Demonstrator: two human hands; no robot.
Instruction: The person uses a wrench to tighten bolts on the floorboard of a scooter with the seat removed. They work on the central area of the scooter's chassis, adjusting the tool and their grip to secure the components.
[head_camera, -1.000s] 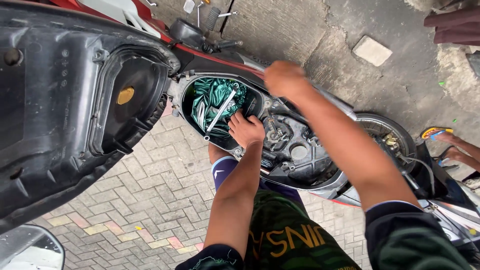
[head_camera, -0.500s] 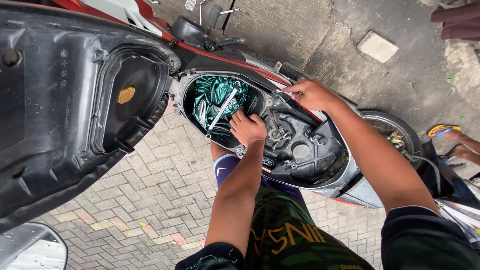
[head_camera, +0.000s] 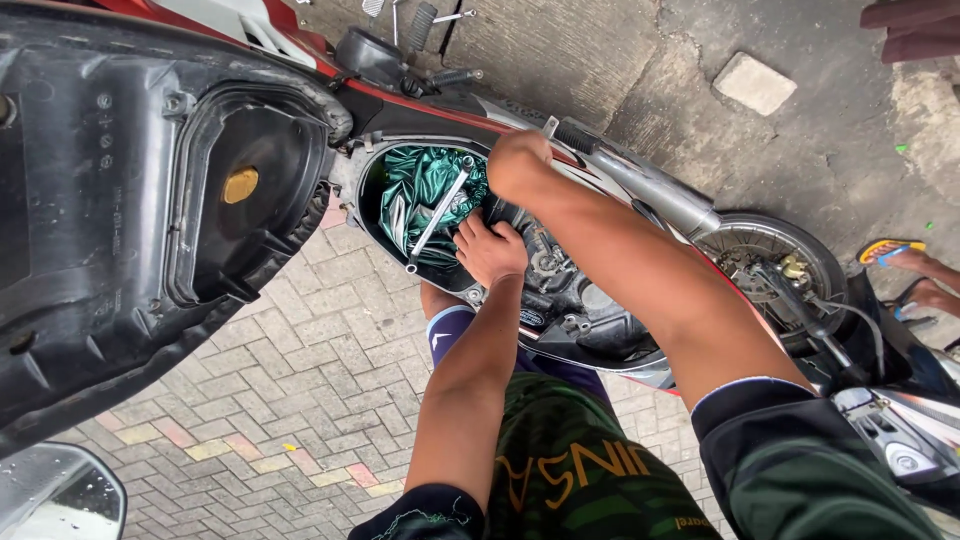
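I look down on a scooter with its seat (head_camera: 150, 200) lifted to the left. The open under-seat tub (head_camera: 375, 215) holds a crumpled green cloth (head_camera: 425, 180) with a silver wrench (head_camera: 440, 212) lying across it. My left hand (head_camera: 490, 252) rests at the tub's near right rim, fingers curled over it beside the exposed engine parts (head_camera: 560, 285). My right hand (head_camera: 520, 165) reaches down at the tub's far right edge, knuckles up, with its fingers hidden below.
The rear wheel (head_camera: 775, 265) and the grey grab rail (head_camera: 650, 190) lie to the right. Another person's sandalled foot (head_camera: 905, 260) is at the right edge. Paved bricks (head_camera: 290, 400) lie below, concrete with a loose paver (head_camera: 755, 82) beyond. A mirror (head_camera: 55, 495) shows at bottom left.
My right hand has swung left from the frame rail to the far right edge of the tub. My left hand has stayed at the rim. The view has shifted slightly.
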